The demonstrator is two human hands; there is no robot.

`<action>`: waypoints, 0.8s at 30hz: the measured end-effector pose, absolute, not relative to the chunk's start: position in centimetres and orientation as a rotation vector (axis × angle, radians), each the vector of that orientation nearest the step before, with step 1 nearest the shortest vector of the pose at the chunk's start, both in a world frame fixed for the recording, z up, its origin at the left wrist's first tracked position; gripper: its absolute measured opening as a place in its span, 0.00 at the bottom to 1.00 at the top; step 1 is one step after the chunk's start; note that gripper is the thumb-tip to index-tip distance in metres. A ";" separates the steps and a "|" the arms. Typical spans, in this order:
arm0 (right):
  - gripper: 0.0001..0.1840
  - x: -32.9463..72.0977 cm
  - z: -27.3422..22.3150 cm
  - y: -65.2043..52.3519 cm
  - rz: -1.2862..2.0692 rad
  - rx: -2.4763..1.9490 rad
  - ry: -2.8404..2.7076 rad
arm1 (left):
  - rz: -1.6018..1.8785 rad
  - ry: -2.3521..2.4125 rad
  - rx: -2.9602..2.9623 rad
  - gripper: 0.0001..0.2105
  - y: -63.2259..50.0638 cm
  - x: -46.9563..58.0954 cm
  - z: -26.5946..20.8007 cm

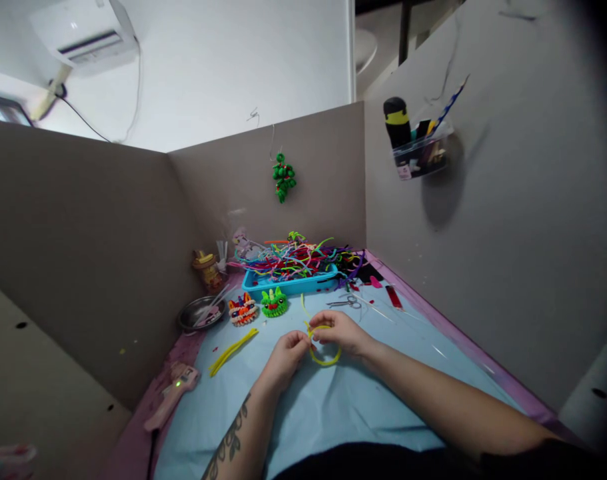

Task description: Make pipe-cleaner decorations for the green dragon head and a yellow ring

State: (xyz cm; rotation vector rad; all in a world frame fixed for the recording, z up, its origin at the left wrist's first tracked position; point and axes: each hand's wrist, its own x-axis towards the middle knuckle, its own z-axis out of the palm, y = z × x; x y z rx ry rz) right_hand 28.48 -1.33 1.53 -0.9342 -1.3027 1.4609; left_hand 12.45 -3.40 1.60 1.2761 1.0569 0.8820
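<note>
Both hands meet over the light blue mat [333, 413] in the middle of the desk. My left hand [287, 357] pinches one side of a yellow pipe cleaner [328, 361] bent into a ring. My right hand [340, 331] grips the ring's top, with a loose yellow end sticking up beside it. Another yellow pipe cleaner [232, 350] lies flat to the left. Behind the hands sit a green fuzzy figure [274, 303] and an orange one [242, 310].
A blue tray [293, 285] piled with several coloured pipe cleaners stands at the back. Scissors [346, 303] lie by it, a metal bowl [200, 312] at left, a pink glue gun [176, 390] at front left. Brown partition walls enclose the desk; a clear holder [420, 157] hangs on the right wall.
</note>
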 end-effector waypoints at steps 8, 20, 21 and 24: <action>0.16 28.3 1.4 -1.1 1.502 -0.968 -1.221 | 0.926 1.026 1.215 0.13 -3.4 12.6 1.6; 0.12 28.8 0.9 -0.6 1.666 -0.922 -1.217 | 0.996 1.059 1.459 0.09 -3.3 12.4 1.4; 0.12 29.0 0.8 -0.5 1.728 -0.938 -1.220 | 0.986 1.063 1.517 0.09 -3.3 12.3 1.5; 0.08 29.6 1.0 -0.5 1.976 -0.947 -1.188 | 0.952 1.080 1.682 0.08 -3.4 12.3 1.8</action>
